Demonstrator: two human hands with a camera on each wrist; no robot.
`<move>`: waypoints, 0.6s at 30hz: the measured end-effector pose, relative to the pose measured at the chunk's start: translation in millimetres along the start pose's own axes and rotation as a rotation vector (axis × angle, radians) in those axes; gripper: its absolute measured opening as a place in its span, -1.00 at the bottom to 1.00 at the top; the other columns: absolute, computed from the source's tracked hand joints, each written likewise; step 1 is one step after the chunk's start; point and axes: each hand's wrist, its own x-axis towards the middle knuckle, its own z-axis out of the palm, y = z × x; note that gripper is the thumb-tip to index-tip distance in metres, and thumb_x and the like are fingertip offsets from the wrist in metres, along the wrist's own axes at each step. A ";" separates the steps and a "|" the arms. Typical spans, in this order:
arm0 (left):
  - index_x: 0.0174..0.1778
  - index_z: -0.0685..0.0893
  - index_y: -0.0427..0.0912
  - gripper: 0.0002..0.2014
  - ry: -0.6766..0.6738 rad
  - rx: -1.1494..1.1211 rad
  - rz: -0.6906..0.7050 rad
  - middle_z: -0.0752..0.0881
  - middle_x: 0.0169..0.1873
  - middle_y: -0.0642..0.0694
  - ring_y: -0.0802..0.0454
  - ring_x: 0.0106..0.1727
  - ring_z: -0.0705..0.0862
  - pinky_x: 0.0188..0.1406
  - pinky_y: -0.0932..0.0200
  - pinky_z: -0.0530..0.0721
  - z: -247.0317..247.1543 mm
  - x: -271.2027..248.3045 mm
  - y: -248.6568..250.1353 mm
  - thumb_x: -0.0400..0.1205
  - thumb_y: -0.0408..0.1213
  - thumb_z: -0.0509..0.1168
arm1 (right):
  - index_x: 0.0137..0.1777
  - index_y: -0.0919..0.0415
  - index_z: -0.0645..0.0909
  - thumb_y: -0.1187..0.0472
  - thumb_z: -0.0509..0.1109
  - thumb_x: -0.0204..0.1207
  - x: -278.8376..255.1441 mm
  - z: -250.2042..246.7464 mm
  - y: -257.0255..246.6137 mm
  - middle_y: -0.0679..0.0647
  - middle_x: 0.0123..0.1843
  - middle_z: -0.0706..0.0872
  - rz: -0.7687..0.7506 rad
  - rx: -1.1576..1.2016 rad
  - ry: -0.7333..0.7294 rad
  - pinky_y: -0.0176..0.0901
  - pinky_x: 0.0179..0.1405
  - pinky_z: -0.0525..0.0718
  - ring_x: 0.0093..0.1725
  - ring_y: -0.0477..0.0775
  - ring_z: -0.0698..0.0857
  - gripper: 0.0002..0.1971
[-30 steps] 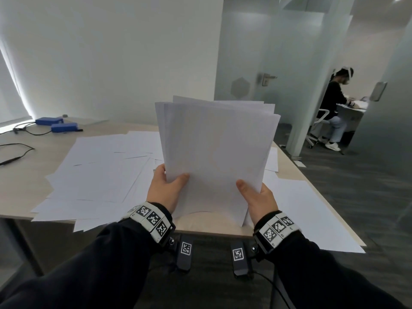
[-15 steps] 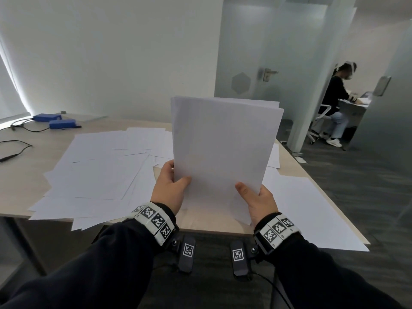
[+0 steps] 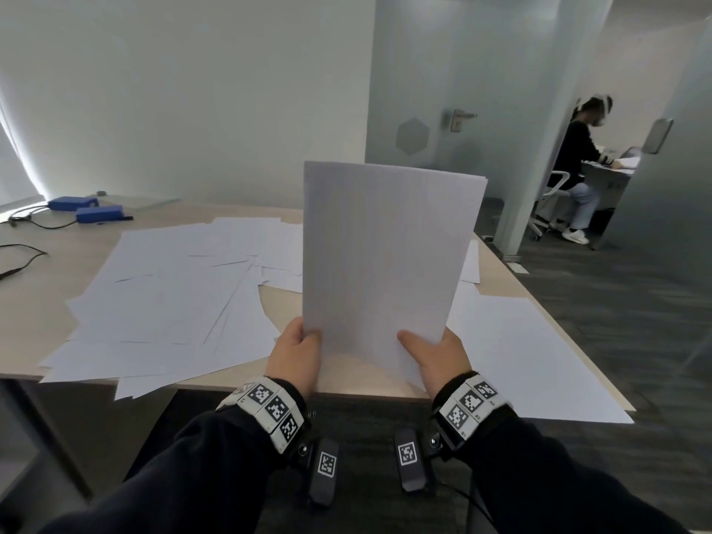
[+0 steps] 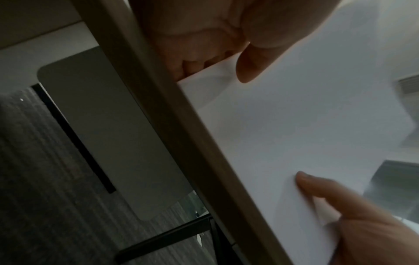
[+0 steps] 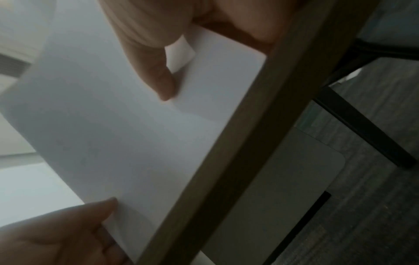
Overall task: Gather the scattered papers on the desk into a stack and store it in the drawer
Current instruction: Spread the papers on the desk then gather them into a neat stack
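Observation:
An upright stack of white papers (image 3: 385, 256) stands on its bottom edge near the front edge of the wooden desk (image 3: 61, 264). My left hand (image 3: 298, 350) pinches its lower left side, thumb in front. At the lower right side my right hand (image 3: 431, 354) pinches it the same way. The left wrist view shows the stack (image 4: 306, 125) with my left hand (image 4: 226, 44) at its corner; the right wrist view shows the stack (image 5: 118, 125) under my right hand (image 5: 158, 53). Scattered sheets (image 3: 169, 302) cover the desk to the left, and one large sheet (image 3: 531, 352) lies on the right. No drawer is in view.
Two blue boxes (image 3: 86, 208) with black cables (image 3: 23, 256) sit at the desk's far left. A person (image 3: 578, 167) sits at another desk beyond a glass partition (image 3: 443, 90). Grey carpet (image 3: 635, 321) lies to the right of the desk.
The fanned, uneven sheets in my hands have been squared into one neat upright stack. Both hands have closed in a little on its lower edge.

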 end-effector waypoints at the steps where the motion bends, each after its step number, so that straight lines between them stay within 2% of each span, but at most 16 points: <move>1: 0.09 0.65 0.02 -0.81 -0.002 0.045 0.002 0.78 -0.02 -0.08 -0.10 0.03 0.74 0.02 0.02 0.68 0.3 -1.6 -2.8 0.75 -0.24 0.12 | -0.07 0.05 0.64 0.32 0.42 0.52 -0.3 0.1 2.3 -0.07 -0.12 0.76 0.006 -0.030 -0.001 -0.25 0.00 0.62 -0.07 -0.05 0.71 -0.87; 3: 0.02 0.65 0.02 -0.80 0.014 0.107 0.019 0.77 -0.05 -0.07 -0.12 0.02 0.74 0.05 0.00 0.68 1.0 -1.6 -3.5 0.76 -0.25 0.11 | -0.10 0.07 0.59 0.42 0.29 0.49 -1.1 -1.4 1.5 0.02 -0.16 0.72 0.012 -0.069 0.009 -0.30 -0.14 0.59 -0.09 0.09 0.70 -0.79; 4: -0.01 0.65 0.02 -0.80 0.025 0.115 0.027 0.77 -0.07 -0.04 -0.10 0.01 0.74 0.05 0.00 0.68 1.6 -1.1 -1.6 0.75 -0.26 0.11 | -0.07 0.07 0.58 0.44 0.25 0.47 -2.1 -3.1 -1.8 0.05 -0.13 0.72 0.009 -0.078 0.015 -0.33 -0.18 0.56 -0.08 0.10 0.70 -0.77; 7: 0.02 0.65 0.06 -0.80 -0.010 0.114 0.049 0.78 -0.07 0.04 -0.02 -0.01 0.74 0.01 -0.04 0.76 10.5 -3.4 9.1 0.76 -0.23 0.11 | 0.14 0.05 0.54 0.43 0.24 0.49 -3.9 -21.2 -8.8 -0.03 -0.02 0.72 -0.003 -0.079 0.026 -0.41 -0.22 0.51 -0.09 -0.13 0.67 -0.67; 9: 0.14 0.63 0.06 -0.79 -0.057 0.095 0.036 0.76 -0.01 0.04 -0.04 -0.04 0.74 -0.20 -0.02 0.83 24.1 -7.8 16.8 0.75 -0.24 0.11 | 0.20 0.03 0.50 0.42 0.26 0.51 -5.8 -41.7 -11.1 -0.06 -0.04 0.72 -0.025 -0.104 0.069 -0.43 -0.30 0.55 -0.15 -0.17 0.68 -0.66; 11: 0.20 0.60 0.06 -0.78 -0.090 0.092 0.030 0.75 -0.04 0.03 -0.03 -0.17 0.72 -0.39 0.08 0.80 41.7 -12.4 23.2 0.74 -0.25 0.12 | 0.27 -0.05 0.47 0.39 0.29 0.54 -6.2 -66.9 -10.5 -0.07 0.02 0.73 -0.035 -0.120 0.130 -0.44 -0.30 0.58 -0.13 -0.20 0.71 -0.60; 13: 0.23 0.61 0.06 -0.78 -0.145 0.115 0.061 0.77 -0.14 0.05 0.04 -0.32 0.69 -0.44 0.12 0.72 61.6 -17.4 27.6 0.73 -0.23 0.15 | 0.31 -0.13 0.46 0.36 0.30 0.57 -7.5 -94.1 -11.0 -0.19 0.08 0.69 -0.023 -0.151 0.187 -0.56 -0.29 0.53 -0.09 -0.33 0.66 -0.58; 14: 0.27 0.62 0.06 -0.75 -0.183 0.123 0.083 0.80 -0.12 0.06 0.05 -0.30 0.72 -0.36 0.13 0.72 72.5 -19.7 28.6 0.72 -0.22 0.17 | 0.33 -0.15 0.47 0.35 0.30 0.59 -9.1 -107.5 -11.8 -0.26 0.10 0.64 -0.016 -0.184 0.212 -0.58 -0.22 0.49 -0.05 -0.36 0.62 -0.58; 15: 0.33 0.62 0.05 -0.72 -0.227 0.133 0.099 0.82 -0.05 0.07 0.06 -0.16 0.78 -0.18 0.11 0.74 82.5 -22.4 29.0 0.71 -0.19 0.19 | 0.36 -0.14 0.48 0.34 0.29 0.60 -9.8 -120.5 -9.9 -0.28 0.13 0.61 -0.004 -0.226 0.231 -0.53 -0.08 0.48 0.02 -0.34 0.59 -0.57; 17: 0.40 0.60 0.02 -0.67 -0.305 0.184 0.117 0.80 0.12 0.07 0.06 0.11 0.77 0.20 0.01 0.72 104.9 -26.8 29.0 0.70 -0.14 0.26 | 0.46 -0.04 0.49 0.34 0.29 0.59 -10.9 -147.2 -5.7 -0.19 0.22 0.60 0.026 -0.291 0.280 -0.29 0.14 0.48 0.22 -0.14 0.58 -0.54; 18: 0.38 0.60 0.01 -0.68 -0.332 0.211 0.120 0.80 0.13 0.07 0.07 0.12 0.77 0.24 0.01 0.71 115.3 -29.1 29.5 0.69 -0.13 0.29 | 0.47 0.01 0.50 0.35 0.29 0.58 -10.9 -158.7 -2.6 -0.12 0.26 0.62 0.045 -0.312 0.301 -0.21 0.15 0.50 0.25 -0.05 0.59 -0.52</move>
